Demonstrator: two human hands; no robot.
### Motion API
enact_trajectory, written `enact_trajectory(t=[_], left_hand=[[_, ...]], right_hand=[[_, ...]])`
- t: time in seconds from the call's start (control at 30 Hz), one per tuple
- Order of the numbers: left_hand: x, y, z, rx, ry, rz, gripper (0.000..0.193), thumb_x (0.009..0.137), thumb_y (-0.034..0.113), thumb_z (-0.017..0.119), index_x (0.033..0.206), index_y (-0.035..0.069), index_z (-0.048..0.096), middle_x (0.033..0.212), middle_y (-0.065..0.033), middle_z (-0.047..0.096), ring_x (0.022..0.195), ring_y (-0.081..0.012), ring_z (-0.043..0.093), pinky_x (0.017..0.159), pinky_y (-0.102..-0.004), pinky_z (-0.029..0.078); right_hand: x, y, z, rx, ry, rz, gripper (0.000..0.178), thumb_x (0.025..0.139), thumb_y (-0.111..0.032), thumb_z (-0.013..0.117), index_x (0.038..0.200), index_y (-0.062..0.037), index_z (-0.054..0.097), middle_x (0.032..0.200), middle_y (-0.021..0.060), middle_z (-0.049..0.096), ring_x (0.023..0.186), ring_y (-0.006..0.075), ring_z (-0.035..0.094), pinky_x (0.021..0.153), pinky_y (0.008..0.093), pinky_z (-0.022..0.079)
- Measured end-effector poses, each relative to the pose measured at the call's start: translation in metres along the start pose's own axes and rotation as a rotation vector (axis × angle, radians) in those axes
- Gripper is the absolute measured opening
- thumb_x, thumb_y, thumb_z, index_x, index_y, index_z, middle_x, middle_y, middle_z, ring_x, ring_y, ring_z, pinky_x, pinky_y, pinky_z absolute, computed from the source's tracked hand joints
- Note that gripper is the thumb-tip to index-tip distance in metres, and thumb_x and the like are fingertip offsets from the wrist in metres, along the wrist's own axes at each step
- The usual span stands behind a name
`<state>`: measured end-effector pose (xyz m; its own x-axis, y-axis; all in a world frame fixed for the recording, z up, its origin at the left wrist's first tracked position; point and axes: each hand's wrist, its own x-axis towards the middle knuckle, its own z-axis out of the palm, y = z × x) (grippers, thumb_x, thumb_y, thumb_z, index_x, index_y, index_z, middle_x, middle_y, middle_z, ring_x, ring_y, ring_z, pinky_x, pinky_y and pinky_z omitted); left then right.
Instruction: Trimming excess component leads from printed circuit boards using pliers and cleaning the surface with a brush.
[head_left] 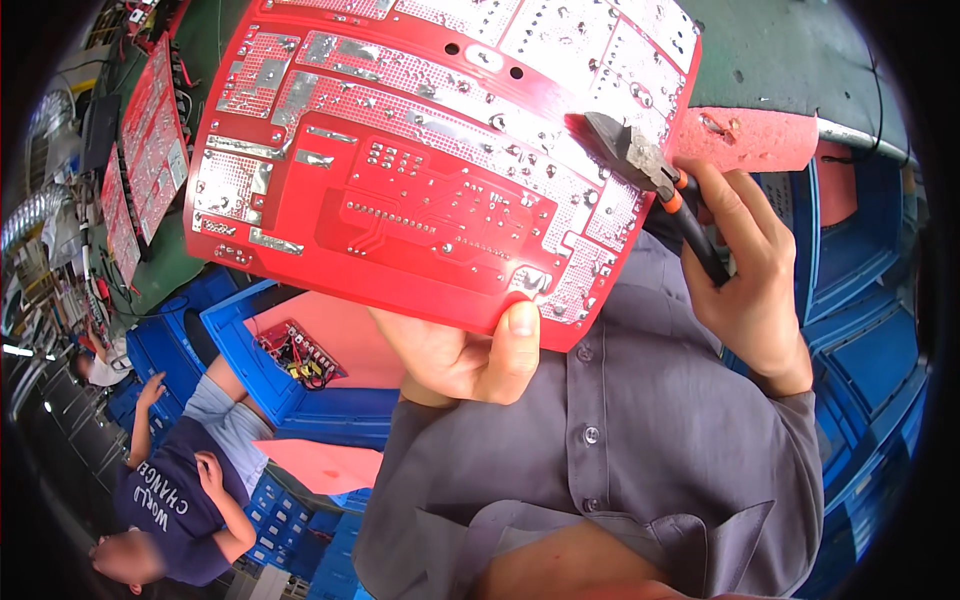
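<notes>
My left hand (480, 355) grips a large red circuit board (400, 285) by its near edge, thumb on the face toward me. Rows of shiny solder joints and silvery strips cover that face. In my right hand (745, 260) are diagonal cutters (635, 155) with black and orange handles. Their jaws lie over the right part of the board, close to its solder points. Whether the jaw tips touch the board I cannot tell. My left fingers behind the board are hidden.
More red boards (155, 150) stand at the left on the green bench (800, 60). A blue crate (290, 395) with pink foam holds a small wired board (300, 355). Blue crates (860, 330) are stacked at the right. A person in a dark shirt (185, 500) is at the lower left.
</notes>
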<state>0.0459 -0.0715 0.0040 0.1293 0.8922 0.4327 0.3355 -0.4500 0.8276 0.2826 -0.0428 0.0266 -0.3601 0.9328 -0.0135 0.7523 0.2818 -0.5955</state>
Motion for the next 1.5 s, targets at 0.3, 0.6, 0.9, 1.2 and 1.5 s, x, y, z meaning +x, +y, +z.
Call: enact_trajectory(t=[0.3,0.6,0.9,1.2,1.5], left_hand=[[-0.019,0.004,0.025,-0.339,0.248,-0.027,0.072,0.072,-0.002,0.059,0.129,-0.011,0.015,0.114,-0.0189,0.046,0.103,-0.018,0.049,0.089,-0.0298,0.038],[-0.018,0.007,0.035,-0.42,0.291,0.02,0.06,0.073,-0.004,0.057,0.122,-0.013,0.023,0.109,-0.018,0.05,0.097,-0.0163,0.052,0.083,-0.0258,0.042],[-0.017,0.006,0.037,-0.562,0.229,-0.043,0.061,0.074,-0.005,0.055,0.123,-0.015,0.021,0.116,-0.0218,0.046,0.105,-0.0228,0.051,0.092,-0.0309,0.039],[-0.019,0.005,0.033,-0.481,0.144,-0.066,0.056,0.073,-0.006,0.055,0.119,-0.017,0.024,0.113,-0.0226,0.048,0.103,-0.0234,0.051,0.091,-0.0317,0.04],[-0.023,0.008,0.043,-0.449,0.342,-0.057,0.045,0.072,-0.004,0.058,0.11,-0.017,0.037,0.103,-0.0212,0.053,0.092,-0.0238,0.055,0.084,-0.0324,0.043]], right_hand=[[0.041,-0.021,-0.017,-0.01,0.175,-0.122,0.058,0.068,0.003,0.063,0.123,-0.0012,0.047,0.11,0.0146,0.051,0.103,0.026,0.05,0.09,0.0322,0.037],[0.066,-0.044,-0.003,-0.059,0.108,-0.257,0.06,0.07,-0.011,0.068,0.125,-0.0028,0.047,0.107,0.0142,0.049,0.1,0.0292,0.048,0.088,0.0357,0.039],[0.07,-0.055,0.0,-0.093,0.135,-0.274,0.061,0.073,-0.016,0.068,0.127,-0.0021,0.045,0.102,0.0153,0.048,0.092,0.0292,0.049,0.082,0.035,0.041],[0.068,-0.056,0.002,-0.071,0.124,-0.256,0.059,0.076,-0.019,0.067,0.127,-0.0003,0.045,0.099,0.0153,0.049,0.088,0.0283,0.051,0.079,0.0343,0.042],[0.065,-0.055,0.008,-0.079,0.188,-0.307,0.059,0.073,-0.013,0.069,0.126,-0.0024,0.047,0.092,0.014,0.052,0.078,0.0266,0.055,0.07,0.0331,0.046]])
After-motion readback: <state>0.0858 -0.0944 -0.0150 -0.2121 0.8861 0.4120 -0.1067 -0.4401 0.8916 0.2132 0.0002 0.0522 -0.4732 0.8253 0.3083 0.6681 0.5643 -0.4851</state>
